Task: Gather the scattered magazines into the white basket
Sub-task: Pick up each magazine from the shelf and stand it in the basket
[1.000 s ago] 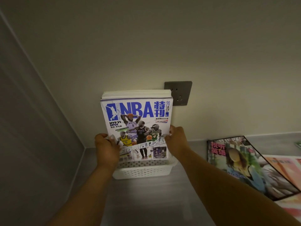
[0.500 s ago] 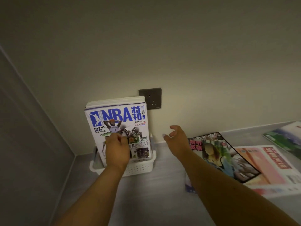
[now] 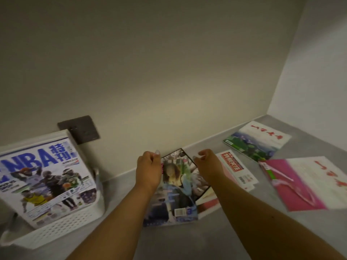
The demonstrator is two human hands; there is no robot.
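The white basket [image 3: 62, 228] stands at the left on the grey counter, with the NBA magazine [image 3: 45, 177] upright in it in front of several others. A magazine with a woman on its cover [image 3: 178, 186] lies flat in the middle, on top of a red and white magazine [image 3: 234, 169]. My left hand [image 3: 148, 169] hovers over the cover's left edge, fingers curled and holding nothing. My right hand [image 3: 208, 166] hovers over its right edge, fingers apart and empty. A green and white magazine [image 3: 257, 141] and a pink and white magazine [image 3: 304, 182] lie further right.
A dark wall socket [image 3: 78, 129] sits on the back wall just behind the basket. The side wall [image 3: 315, 72] closes the counter at the right. Bare grey counter [image 3: 187, 241] shows between my forearms at the front.
My left hand let go of the NBA magazine, which stays in the basket. Both hands and my view swung right, over the magazine with the woman on its cover.
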